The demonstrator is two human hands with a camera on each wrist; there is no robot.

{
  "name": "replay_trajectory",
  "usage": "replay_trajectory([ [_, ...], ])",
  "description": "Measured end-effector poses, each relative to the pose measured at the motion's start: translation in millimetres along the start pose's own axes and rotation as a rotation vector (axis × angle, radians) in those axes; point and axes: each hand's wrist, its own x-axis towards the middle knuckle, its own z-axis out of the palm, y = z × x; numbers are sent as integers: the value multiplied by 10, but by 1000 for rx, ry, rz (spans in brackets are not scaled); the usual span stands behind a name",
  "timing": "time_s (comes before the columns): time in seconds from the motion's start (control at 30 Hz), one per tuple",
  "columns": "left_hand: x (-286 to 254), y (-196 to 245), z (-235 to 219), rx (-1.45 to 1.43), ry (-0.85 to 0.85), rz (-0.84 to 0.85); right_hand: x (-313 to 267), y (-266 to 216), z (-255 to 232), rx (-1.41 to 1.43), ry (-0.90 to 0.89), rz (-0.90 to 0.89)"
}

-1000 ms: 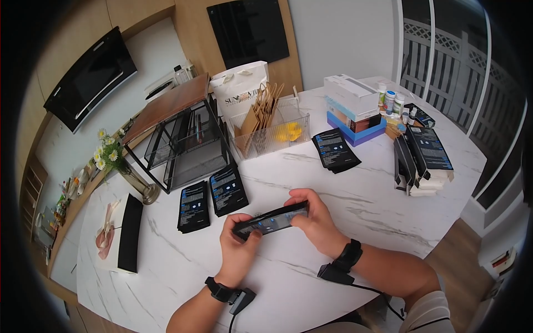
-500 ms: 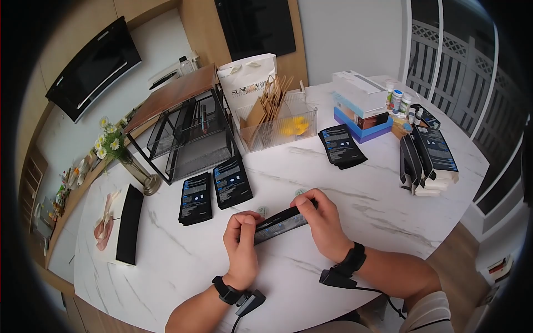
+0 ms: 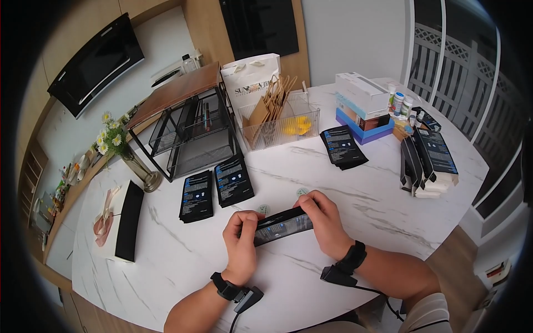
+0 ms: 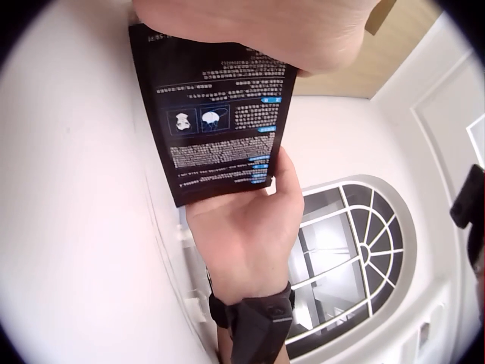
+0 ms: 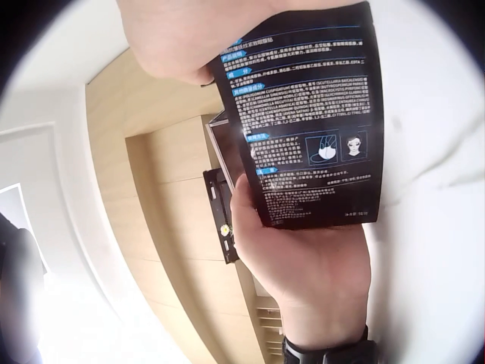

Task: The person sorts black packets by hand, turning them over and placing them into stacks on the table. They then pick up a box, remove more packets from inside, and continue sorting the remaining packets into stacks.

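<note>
Both hands hold a black face-mask packet (image 3: 284, 226) between them, low over the table. Its side facing the body carries white print, blue labels and small face drawings. My left hand (image 3: 240, 247) grips its left end, thumb along the upper edge. At the other end my right hand (image 3: 328, 226) pinches it the same way. In the left wrist view the packet (image 4: 216, 125) spans from the left hand at the top to the right hand (image 4: 242, 235) below. The right wrist view shows the packet's (image 5: 307, 121) printed face flat, the left hand (image 5: 311, 265) at its lower end.
Two stacks of similar packets (image 3: 196, 195) (image 3: 233, 180) lie ahead-left, another stack (image 3: 343, 147) ahead-right. Round green-and-white discs (image 3: 302, 192) lie behind the hands. Black cartons (image 3: 436, 155) stand right, a ribboned box (image 3: 125, 222) left. A rack (image 3: 194, 150) and clear bin (image 3: 288, 133) stand behind.
Both thumbs have moved from the packet's printed face up to its upper edge. The packet has shifted slightly right and tipped, and the head view has shifted a little.
</note>
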Motion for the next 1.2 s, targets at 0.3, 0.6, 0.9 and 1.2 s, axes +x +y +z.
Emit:
replay_trajectory([
  [0.3, -29, 59, 22, -6, -6, 5, -12, 27, -2, -31, -31, -2],
  [0.6, -58, 86, 19, 34, -14, 43, -29, -30, 6, -29, -21, -7],
  [0.9, -47, 9, -29, 68, -31, -41, 8, 25, -20, -87, -47, 32],
  [1.2, -40, -25, -31, 79, -30, -9, 5, 18, -18, -76, -50, 31],
])
